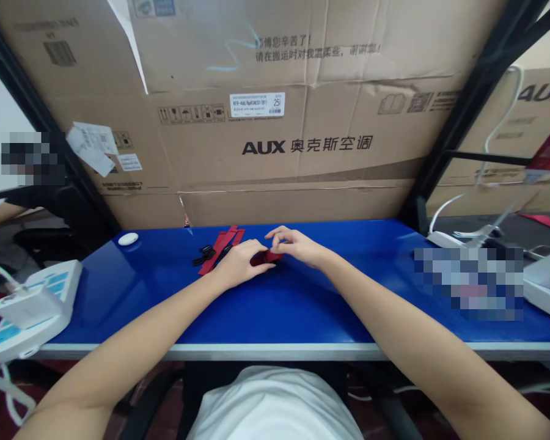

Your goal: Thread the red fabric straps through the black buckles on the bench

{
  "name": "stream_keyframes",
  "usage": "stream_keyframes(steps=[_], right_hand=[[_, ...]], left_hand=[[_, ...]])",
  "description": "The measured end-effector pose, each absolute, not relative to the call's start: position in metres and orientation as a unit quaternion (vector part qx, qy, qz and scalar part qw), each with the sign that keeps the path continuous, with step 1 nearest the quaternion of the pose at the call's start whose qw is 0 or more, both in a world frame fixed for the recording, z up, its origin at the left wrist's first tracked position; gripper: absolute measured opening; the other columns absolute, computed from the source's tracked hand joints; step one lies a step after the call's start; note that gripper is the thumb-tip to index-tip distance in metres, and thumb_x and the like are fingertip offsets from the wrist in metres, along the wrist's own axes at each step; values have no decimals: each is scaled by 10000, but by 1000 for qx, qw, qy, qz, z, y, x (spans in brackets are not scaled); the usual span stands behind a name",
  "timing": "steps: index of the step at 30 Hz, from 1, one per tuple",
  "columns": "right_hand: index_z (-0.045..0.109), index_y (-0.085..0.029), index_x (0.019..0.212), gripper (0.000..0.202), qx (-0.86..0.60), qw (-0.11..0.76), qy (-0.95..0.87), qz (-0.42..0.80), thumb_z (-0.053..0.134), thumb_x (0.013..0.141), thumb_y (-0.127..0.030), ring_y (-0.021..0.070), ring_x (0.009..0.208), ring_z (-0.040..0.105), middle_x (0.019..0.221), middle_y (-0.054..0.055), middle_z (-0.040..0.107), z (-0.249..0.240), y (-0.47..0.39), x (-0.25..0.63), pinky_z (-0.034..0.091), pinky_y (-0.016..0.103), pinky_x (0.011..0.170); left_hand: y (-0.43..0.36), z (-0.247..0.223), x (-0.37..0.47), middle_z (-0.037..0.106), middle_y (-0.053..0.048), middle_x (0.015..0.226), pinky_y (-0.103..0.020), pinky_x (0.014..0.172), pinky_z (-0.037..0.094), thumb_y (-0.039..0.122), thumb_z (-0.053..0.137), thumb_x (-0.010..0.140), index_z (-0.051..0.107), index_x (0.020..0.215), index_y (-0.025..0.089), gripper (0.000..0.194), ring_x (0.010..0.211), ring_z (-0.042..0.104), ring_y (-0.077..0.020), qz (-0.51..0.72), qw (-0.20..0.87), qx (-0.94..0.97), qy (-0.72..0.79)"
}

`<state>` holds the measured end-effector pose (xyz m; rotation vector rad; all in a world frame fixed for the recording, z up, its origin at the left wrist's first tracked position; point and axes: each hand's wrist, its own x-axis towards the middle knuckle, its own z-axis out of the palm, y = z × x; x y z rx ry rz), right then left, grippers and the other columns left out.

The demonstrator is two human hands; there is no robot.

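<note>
On the blue table [266,318], my left hand [242,263] curves its thumb and fingers around a small dark red piece [274,256]. My right hand [296,246] meets it from the other side, fingers bent and pinched at the piece's upper edge. Much of the piece is hidden by my fingers. Just behind and left of my left hand lie several flat red strips [220,245], overlapping one another, with small black clips [206,252] on and beside them.
A large cardboard panel [302,171] rises behind the table. White power strips sit at the left [64,293] and right [545,296]. A white oval object [128,239] lies back left. Another person [32,195] is at far left.
</note>
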<state>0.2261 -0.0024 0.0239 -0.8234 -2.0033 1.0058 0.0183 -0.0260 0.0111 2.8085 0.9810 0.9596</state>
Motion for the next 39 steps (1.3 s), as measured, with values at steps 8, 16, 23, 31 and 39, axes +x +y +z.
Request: stream_keyframes(steps=[8, 16, 23, 31, 39], right_hand=[[658, -185, 622, 100, -308, 334, -834, 314, 686, 689, -254, 248, 1130, 481, 1149, 72, 557, 27, -5, 224, 355, 405, 987], [633, -177, 639, 132, -228, 454, -697, 506, 707, 674, -280, 153, 850, 544, 889, 16, 582, 35, -5, 226, 415, 272, 755], [606, -189, 774, 229, -192, 427, -675, 570, 748, 720, -360, 105, 545, 494, 614, -35, 536, 37, -12, 225, 397, 243, 535], [532, -210, 771, 282, -145, 528, -570, 613, 789, 689, -293, 93, 562, 504, 739, -21, 600, 46, 4, 266, 456, 234, 542], [555, -217, 796, 233, -165, 568, -530, 607, 770, 718, -260, 89, 591, 511, 769, -20, 600, 35, 24, 298, 470, 235, 590]], left_hand=[[-26, 13, 18, 626, -60, 924, -354, 818, 473, 461, 647, 816, 587, 927, 201, 290, 904, 592, -226, 249, 16, 910, 331], [-30, 18, 15, 652, -60, 995, -343, 842, 483, 477, 662, 796, 624, 981, 202, 334, 916, 618, -226, 276, 71, 892, 352], [-41, 15, 34, 605, -119, 1114, -420, 945, 427, 408, 422, 949, 538, 1123, 176, 312, 1053, 558, -268, 220, 20, 912, 346], [-30, 12, 31, 581, -65, 841, -346, 746, 437, 312, 316, 972, 498, 863, 191, 245, 775, 555, -206, 217, 5, 889, 403], [-21, 16, 23, 626, -133, 869, -367, 771, 437, 201, 355, 912, 531, 856, 156, 191, 831, 605, -259, 116, -63, 864, 486]])
